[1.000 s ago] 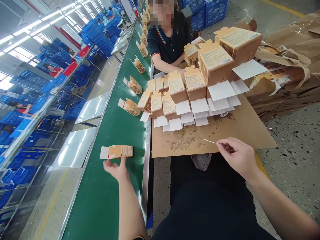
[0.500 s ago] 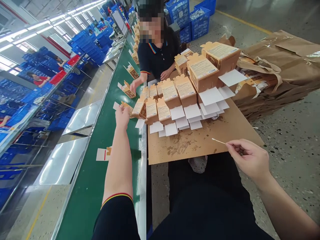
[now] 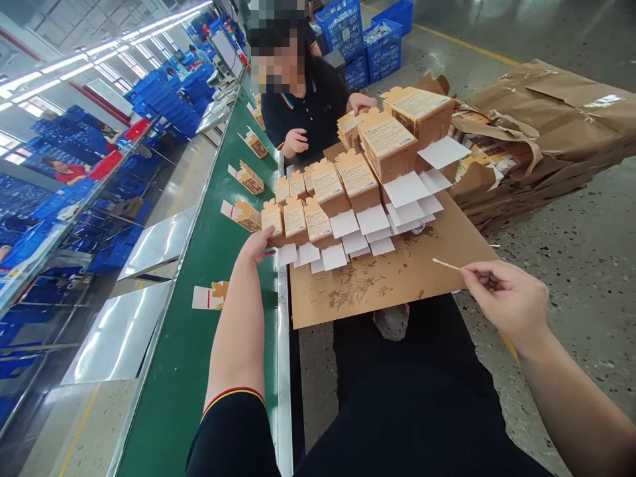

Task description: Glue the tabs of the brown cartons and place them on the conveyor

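In the head view, the left hand (image 3: 257,245) reaches across the edge of the green belt (image 3: 163,397) and touches the front-left carton (image 3: 272,217) of the group on the brown tabletop (image 3: 318,308). That carton lies just ahead and to the right of the fingers, printed face up, its notched flaps pointing away from the wearer and its white flap (image 3: 287,254) jutting back; its long axis seems to run away from the wearer. Whether those fingers have closed on it, I cannot tell. The right hand (image 3: 511,291) pinches a cotton swab (image 3: 446,264) between thumb and fingers, the stick pointing left and slightly away over the tabletop, its tip well apart from the carton. So the left hand is much the nearer. Another carton (image 3: 218,293) sits on the belt, partly hidden behind the left forearm.
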### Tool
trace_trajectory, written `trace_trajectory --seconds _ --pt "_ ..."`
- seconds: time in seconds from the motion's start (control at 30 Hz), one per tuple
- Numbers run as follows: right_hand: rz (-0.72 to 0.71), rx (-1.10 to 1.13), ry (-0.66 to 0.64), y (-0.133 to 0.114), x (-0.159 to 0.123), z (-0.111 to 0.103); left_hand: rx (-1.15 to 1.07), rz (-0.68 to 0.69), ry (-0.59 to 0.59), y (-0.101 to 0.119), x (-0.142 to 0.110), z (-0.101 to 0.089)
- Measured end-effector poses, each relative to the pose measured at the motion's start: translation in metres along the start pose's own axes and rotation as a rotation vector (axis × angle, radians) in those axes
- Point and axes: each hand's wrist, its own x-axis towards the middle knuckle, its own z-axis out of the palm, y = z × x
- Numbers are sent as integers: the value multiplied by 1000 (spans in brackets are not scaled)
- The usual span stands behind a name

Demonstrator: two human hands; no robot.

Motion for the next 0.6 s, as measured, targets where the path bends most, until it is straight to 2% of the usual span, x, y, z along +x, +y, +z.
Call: trace_trajectory --seconds 0.1,0.2,0.3,0.37,0.47,0.6 --pt "-9 -78 -44 5 31 8 -72 42 67 -10 -19 -17" --pt "-16 -194 -174 8 67 22 -258 151 148 -32 -54 -35" --pt "-26 -336 -349 8 98 39 -509 292 63 -68 -103 -41" --pt "-46 -407 -469 6 112 49 -635 345 -2 -96 -137 -32" --pt "-67 -477 -598 5 124 60 -679 317 -5 -135 -178 -6" --pt "-78 -520 -653 5 131 71 -658 219 -11 -167 -197 32"
